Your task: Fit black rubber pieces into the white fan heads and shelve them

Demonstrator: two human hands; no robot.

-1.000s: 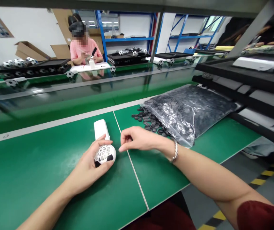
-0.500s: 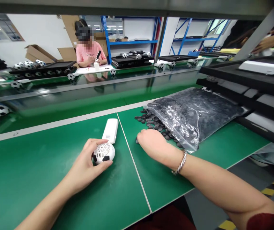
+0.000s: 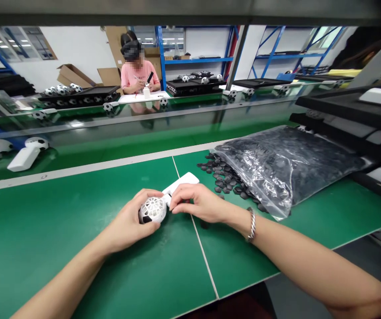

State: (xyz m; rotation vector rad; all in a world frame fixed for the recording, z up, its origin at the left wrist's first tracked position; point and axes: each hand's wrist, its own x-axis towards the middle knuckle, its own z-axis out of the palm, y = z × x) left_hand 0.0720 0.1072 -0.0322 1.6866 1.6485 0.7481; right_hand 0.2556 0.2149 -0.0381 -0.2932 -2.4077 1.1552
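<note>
My left hand (image 3: 135, 220) is closed around the round head of a small white handheld fan (image 3: 153, 209). The head has an open white grille and black patches like a football, and its white handle points away to the right. Close to the right side of the head is my right hand (image 3: 198, 201), thumb and forefinger pinched together. Whatever lies between those fingertips is too small to make out. Loose black patch pieces (image 3: 226, 177) spill from a clear plastic bag (image 3: 292, 166) beyond my right hand.
Stacked black trays (image 3: 336, 104) with white parts stand at the right. Finished-looking football fans (image 3: 25, 155) lie on the green conveyor (image 3: 137, 135) at the left. Across it, a person in a pink top (image 3: 139, 77) sits working. A metal beam (image 3: 177, 15) spans overhead.
My right hand has moved left from the black pieces to the fan head. The fan has turned, so its handle now points further right. The view has shifted slightly left.
</note>
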